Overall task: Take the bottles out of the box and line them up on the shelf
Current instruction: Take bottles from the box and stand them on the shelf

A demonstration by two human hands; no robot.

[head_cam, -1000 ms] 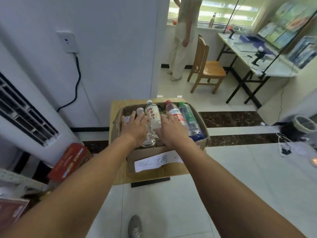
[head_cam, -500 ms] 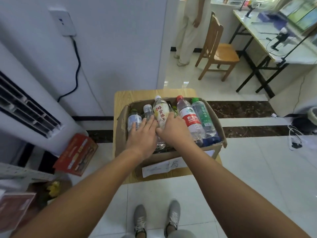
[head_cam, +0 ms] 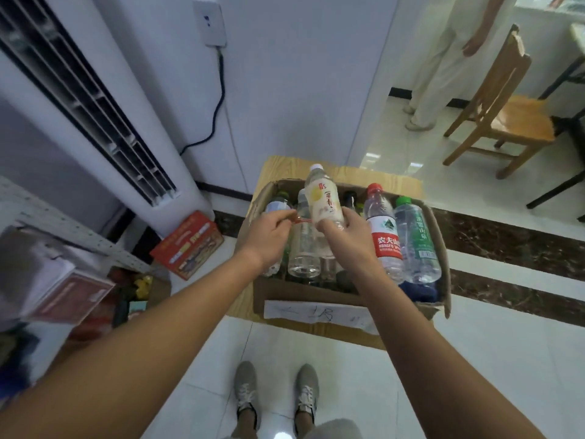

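A cardboard box full of upright bottles sits on a low wooden table. My right hand grips a white-capped bottle with a pale yellow label, raised above the others. My left hand pinches a clear bottle with a red band standing just left of it. Further right stand a red-capped bottle with a red label and a green-capped bottle. Dark-capped bottles at the back are partly hidden.
A tall white air conditioner stands left of the box, with a red carton at its foot. A white perforated shelf with cartons is at far left. A wooden chair and a standing person are back right.
Both hands went from resting on the bottles to gripping them. The yellow-label bottle has risen in my right hand. The camera has tilted down, showing my shoes.
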